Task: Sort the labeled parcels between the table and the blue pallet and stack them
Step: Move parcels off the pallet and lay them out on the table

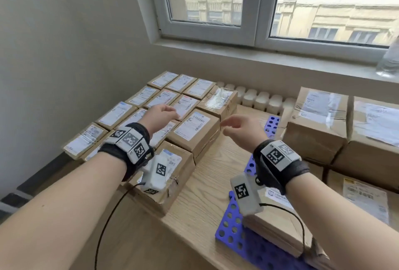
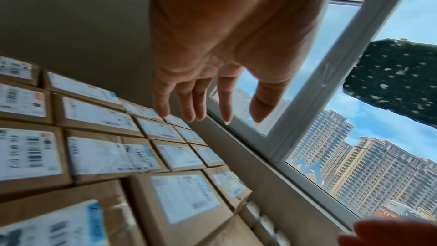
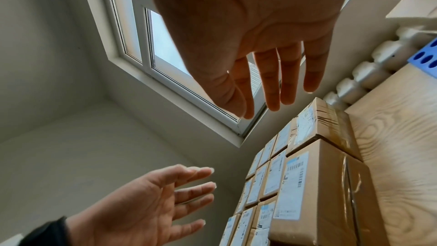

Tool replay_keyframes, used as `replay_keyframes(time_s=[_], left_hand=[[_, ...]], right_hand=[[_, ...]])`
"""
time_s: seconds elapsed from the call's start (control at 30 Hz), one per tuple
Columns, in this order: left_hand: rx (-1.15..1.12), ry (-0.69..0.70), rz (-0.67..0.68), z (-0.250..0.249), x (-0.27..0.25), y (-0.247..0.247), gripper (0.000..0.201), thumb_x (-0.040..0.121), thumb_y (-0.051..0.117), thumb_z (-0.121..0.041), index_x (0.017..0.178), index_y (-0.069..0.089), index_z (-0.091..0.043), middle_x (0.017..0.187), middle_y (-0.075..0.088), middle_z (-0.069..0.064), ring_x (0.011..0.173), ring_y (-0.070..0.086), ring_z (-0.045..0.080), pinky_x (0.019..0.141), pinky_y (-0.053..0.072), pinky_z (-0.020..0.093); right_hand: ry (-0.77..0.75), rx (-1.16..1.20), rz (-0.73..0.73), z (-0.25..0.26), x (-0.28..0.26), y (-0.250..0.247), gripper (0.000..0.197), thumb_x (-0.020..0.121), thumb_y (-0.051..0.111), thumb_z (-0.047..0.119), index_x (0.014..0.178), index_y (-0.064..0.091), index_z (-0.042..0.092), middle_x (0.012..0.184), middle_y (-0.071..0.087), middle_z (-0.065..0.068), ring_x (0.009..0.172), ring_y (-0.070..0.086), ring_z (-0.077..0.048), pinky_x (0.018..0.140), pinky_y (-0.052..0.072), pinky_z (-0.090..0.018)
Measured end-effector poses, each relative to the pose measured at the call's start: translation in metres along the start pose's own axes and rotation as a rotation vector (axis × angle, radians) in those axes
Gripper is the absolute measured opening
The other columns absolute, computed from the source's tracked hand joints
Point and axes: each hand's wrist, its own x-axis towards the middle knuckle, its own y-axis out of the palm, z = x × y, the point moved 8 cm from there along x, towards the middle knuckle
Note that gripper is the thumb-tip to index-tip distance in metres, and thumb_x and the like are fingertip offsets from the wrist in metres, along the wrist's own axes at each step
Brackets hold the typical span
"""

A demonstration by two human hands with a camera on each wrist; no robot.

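Head view: wooden table [image 1: 207,185] under a window [image 1: 257,6], laden at left with labeled parcels [image 1: 194,128] in tight rows. Blue pallet [image 1: 235,228] on the table's right side, bearing bigger parcels [image 1: 317,127]. Left hand [image 1: 158,118] above the small parcels, fingers loose, holding nothing. Right hand [image 1: 244,127] just beside it, fingers spread and relaxed, likewise bare.

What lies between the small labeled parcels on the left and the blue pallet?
In the head view, only a bare strip of wooden table separates the small parcels from the blue pallet; the right hand hovers above it.
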Motion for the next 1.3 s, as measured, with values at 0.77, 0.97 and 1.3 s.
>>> replay_keyframes(time_s=[0.77,0.97,1.3], left_hand=[[-0.102,-0.099,0.325,0.145,0.064,-0.002,0.043,0.089,0.059,-0.022,0.130,0.052,-0.014,0.127,0.055,0.006,0.116,0.052,0.024,0.098,0.045,0.038],[-0.118,-0.103,0.428,0.144,0.059,0.014,0.050,0.090,0.059,-0.024,0.136,0.045,-0.014,0.132,0.050,0.003,0.123,0.047,0.023,0.102,0.041,0.039],[0.098,-0.144,0.563,0.147,0.038,0.034,0.069,0.092,0.058,-0.029,0.149,0.024,-0.009,0.147,0.037,0.013,0.130,0.040,0.030,0.093,0.037,0.040]], right_hand=[[0.750,0.117,0.074,-0.050,-0.013,0.205,0.056,0.080,0.067,0.019,0.134,0.050,0.018,0.099,0.065,-0.007,0.089,0.062,-0.018,0.079,0.058,-0.036],[0.836,0.224,0.191,-0.058,-0.031,0.230,0.078,0.080,0.072,0.011,0.146,0.031,0.022,0.117,0.064,-0.012,0.093,0.068,-0.027,0.075,0.059,-0.038],[0.868,0.354,0.212,-0.061,-0.045,0.227,0.048,0.089,0.056,0.008,0.135,0.046,0.021,0.106,0.067,-0.018,0.077,0.068,-0.026,0.071,0.058,-0.032]])
